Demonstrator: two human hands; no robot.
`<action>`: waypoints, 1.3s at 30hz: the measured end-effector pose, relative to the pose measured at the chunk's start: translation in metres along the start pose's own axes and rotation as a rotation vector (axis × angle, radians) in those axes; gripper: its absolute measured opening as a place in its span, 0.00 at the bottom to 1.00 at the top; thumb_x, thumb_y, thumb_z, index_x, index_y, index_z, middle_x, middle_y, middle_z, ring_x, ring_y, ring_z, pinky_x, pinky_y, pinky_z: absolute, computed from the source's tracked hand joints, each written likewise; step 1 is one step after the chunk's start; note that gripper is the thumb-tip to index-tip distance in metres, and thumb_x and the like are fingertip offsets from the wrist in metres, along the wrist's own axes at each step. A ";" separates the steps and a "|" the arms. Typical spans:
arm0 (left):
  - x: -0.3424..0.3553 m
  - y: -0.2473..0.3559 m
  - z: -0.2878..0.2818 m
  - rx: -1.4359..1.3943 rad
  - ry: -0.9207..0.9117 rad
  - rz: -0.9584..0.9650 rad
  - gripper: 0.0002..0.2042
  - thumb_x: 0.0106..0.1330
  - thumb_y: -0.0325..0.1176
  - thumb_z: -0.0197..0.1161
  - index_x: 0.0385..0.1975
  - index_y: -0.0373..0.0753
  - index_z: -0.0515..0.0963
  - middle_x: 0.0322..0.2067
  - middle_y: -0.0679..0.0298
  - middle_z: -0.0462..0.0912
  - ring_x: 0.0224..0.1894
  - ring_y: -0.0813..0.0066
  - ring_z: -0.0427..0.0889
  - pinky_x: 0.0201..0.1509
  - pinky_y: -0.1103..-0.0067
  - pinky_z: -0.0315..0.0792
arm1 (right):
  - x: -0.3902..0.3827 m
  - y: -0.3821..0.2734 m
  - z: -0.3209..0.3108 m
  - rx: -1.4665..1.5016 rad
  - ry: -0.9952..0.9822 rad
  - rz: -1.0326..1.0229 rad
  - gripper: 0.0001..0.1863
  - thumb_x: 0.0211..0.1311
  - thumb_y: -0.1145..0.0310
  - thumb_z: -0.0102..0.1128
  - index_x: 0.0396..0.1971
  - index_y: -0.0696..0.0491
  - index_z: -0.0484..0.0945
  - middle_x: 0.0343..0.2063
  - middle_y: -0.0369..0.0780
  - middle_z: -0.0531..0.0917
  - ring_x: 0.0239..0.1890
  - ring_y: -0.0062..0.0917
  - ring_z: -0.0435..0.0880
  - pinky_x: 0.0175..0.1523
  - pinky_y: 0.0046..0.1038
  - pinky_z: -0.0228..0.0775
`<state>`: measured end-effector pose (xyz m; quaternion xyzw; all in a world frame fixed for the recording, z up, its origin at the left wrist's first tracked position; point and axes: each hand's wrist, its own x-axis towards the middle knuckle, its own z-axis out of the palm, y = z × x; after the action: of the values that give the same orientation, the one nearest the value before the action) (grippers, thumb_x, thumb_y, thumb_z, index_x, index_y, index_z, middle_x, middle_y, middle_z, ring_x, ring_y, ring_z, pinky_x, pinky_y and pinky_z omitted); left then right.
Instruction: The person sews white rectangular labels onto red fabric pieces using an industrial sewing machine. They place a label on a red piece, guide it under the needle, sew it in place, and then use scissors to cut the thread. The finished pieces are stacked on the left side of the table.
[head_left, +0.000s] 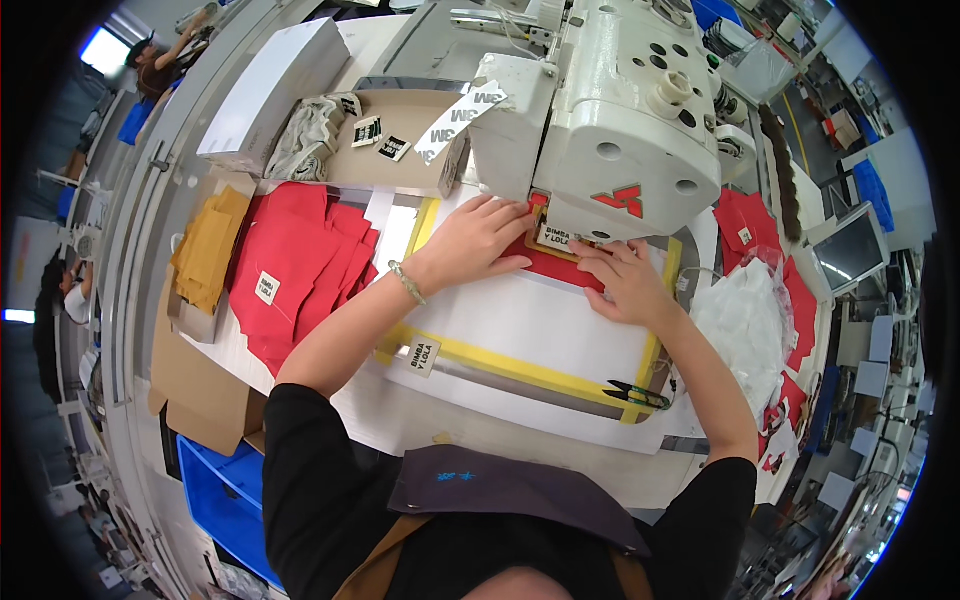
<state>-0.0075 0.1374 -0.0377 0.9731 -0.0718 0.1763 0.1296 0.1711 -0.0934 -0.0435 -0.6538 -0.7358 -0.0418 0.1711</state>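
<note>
A red fabric piece (552, 267) lies under the head of a white sewing machine (640, 140). On it is a small white label (556, 236) with dark print, inside a metal-looking frame at the needle area. My left hand (475, 242) rests flat at the label's left, fingers stretched toward the machine, fingertips at the red fabric. To the right, my right hand (632, 285) has its fingers apart and slightly bent, the tips by the label's right edge and on the fabric. The needle itself is hidden by the machine head.
Yellow tape (500, 365) borders the white work surface, with thread snips (638, 396) at its right corner. Red fabric pieces (300, 260) are stacked left, beside a box of yellow pieces (212, 245). A cardboard tray (395, 180) holds labels. A white plastic bag (740, 320) lies right.
</note>
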 end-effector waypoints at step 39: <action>0.028 -0.001 0.023 -0.054 -0.063 0.178 0.16 0.60 0.32 0.62 0.49 0.53 0.81 0.43 0.70 0.83 0.50 0.69 0.78 0.54 0.70 0.70 | 0.002 0.004 -0.002 0.107 -0.001 0.001 0.18 0.45 0.68 0.62 0.41 0.51 0.74 0.49 0.36 0.80 0.53 0.31 0.74 0.57 0.37 0.61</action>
<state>0.0263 0.1295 -0.0484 0.9642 -0.1666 0.1543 0.1371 0.1748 -0.0915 -0.0417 -0.6440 -0.7369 -0.0019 0.2055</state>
